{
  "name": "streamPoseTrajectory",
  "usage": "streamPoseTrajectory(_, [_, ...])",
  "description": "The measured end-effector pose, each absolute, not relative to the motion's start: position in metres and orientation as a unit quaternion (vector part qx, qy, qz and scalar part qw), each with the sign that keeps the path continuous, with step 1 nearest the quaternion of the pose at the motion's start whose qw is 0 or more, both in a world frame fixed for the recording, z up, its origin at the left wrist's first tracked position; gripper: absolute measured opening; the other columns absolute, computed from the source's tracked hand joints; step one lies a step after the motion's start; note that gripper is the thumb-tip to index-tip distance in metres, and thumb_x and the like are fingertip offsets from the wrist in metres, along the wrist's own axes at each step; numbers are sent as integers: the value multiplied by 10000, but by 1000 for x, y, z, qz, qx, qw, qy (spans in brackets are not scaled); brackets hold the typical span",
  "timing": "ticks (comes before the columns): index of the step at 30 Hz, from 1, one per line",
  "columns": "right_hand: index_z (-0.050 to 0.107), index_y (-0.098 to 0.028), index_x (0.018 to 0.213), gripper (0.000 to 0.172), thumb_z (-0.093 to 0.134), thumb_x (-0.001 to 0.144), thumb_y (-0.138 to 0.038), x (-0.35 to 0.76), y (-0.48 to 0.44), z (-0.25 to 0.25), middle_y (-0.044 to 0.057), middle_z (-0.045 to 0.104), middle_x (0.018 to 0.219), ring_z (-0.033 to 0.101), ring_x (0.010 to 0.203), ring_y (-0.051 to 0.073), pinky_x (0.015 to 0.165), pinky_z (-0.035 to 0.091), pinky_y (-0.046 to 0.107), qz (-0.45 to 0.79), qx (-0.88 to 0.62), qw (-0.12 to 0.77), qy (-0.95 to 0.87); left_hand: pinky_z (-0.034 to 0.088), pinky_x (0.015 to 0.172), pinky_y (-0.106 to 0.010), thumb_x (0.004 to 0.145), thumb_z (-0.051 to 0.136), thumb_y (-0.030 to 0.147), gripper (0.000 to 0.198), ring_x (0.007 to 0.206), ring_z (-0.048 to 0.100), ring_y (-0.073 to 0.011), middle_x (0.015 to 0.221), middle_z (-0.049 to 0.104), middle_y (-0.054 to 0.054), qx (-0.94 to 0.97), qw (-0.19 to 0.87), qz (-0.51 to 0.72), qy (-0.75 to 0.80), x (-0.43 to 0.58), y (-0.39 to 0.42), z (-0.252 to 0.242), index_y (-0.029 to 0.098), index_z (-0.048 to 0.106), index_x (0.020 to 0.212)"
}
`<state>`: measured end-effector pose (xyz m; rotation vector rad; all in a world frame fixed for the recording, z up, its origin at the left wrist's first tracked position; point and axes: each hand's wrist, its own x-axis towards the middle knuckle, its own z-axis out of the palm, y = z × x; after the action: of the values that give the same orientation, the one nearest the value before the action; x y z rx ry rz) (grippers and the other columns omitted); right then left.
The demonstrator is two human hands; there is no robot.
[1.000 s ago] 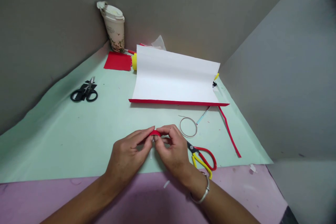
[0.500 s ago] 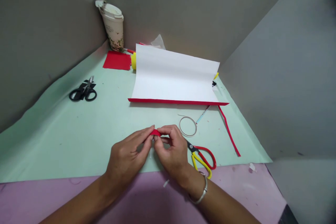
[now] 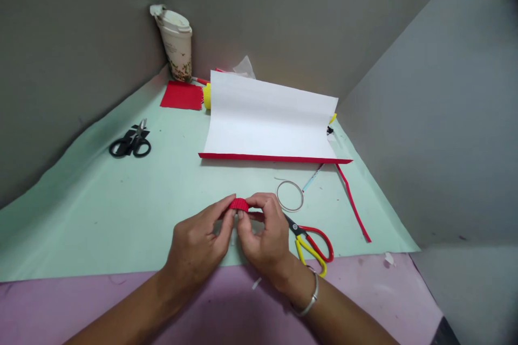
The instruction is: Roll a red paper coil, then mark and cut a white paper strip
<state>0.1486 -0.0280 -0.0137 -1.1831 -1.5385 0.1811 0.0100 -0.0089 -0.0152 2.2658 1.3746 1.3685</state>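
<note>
Both hands meet over the pale green sheet (image 3: 101, 210) near its front edge. My left hand (image 3: 198, 245) and my right hand (image 3: 263, 237) pinch a small curled strip of red corrugated paper (image 3: 238, 205) between thumbs and fingertips. Most of the strip is hidden by the fingers. A silver bangle (image 3: 309, 299) sits on my right wrist. Red-and-yellow scissors (image 3: 311, 242) lie just right of my right hand, partly under it.
A large white sheet with a red edge (image 3: 271, 118) lies behind the hands. A thin tape ring (image 3: 290, 195), a long red strip (image 3: 354, 205), black scissors (image 3: 130, 143), a red square (image 3: 182, 95) and a paper cup (image 3: 177, 43) stand around. Grey walls enclose the corner.
The fingers have shifted slightly and the red strip now shows a more rounded curl between the fingertips. Nothing else has moved.
</note>
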Motion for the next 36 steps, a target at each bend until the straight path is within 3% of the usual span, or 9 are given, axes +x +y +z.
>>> streamPoseTrajectory(5, [563, -201, 975, 127, 576, 899, -100, 149, -26, -15, 26, 611, 821, 597, 740, 163, 621, 580, 278, -5, -496, 537, -682, 636, 737, -247, 972, 583, 182, 201, 781, 803, -183, 964, 836, -81, 771, 31, 477, 421, 7, -9, -15, 159, 704, 1130])
streamPoseTrajectory(14, [583, -206, 1032, 192, 579, 883, -85, 146, -28, -12, 38, 629, 871, 629, 787, 156, 629, 607, 251, 8, -482, 584, -653, 633, 742, -239, 970, 587, 199, 229, 795, 801, -179, 999, 827, -87, 751, 56, 477, 453, 9, -15, -12, 146, 679, 1173])
streamPoseTrajectory(19, [571, -200, 1108, 250, 569, 884, -90, 148, -28, -16, 61, 662, 893, 655, 794, 190, 640, 625, 317, -22, -460, 558, -691, 614, 690, -224, 973, 582, 173, 213, 748, 793, -161, 935, 830, -61, 768, 10, 482, 422, 7, -13, -13, 152, 687, 1157])
streamPoseTrajectory(26, [580, -206, 1030, 193, 592, 886, -79, 146, -26, -14, 45, 675, 840, 660, 737, 172, 612, 617, 293, -38, -470, 569, -674, 613, 715, -224, 946, 629, 110, 295, 727, 784, -144, 974, 830, -42, 778, -31, 490, 391, 4, -13, -13, 182, 661, 1230])
streamPoseTrajectory(32, [597, -211, 1038, 214, 599, 870, -78, 140, -30, -14, 40, 667, 879, 687, 793, 159, 640, 643, 266, 13, -477, 608, -635, 626, 756, -244, 966, 592, 200, 217, 817, 799, -176, 994, 821, -37, 744, 48, 485, 457, 9, -20, -7, 197, 653, 1174])
streamPoseTrajectory(36, [580, -207, 1120, 285, 609, 864, -84, 145, -29, -13, 68, 686, 912, 699, 830, 197, 655, 659, 318, -29, -454, 584, -672, 626, 799, -246, 955, 593, 175, 217, 845, 803, -175, 1008, 824, -4, 747, 57, 481, 456, 7, -21, -7, 242, 651, 1154])
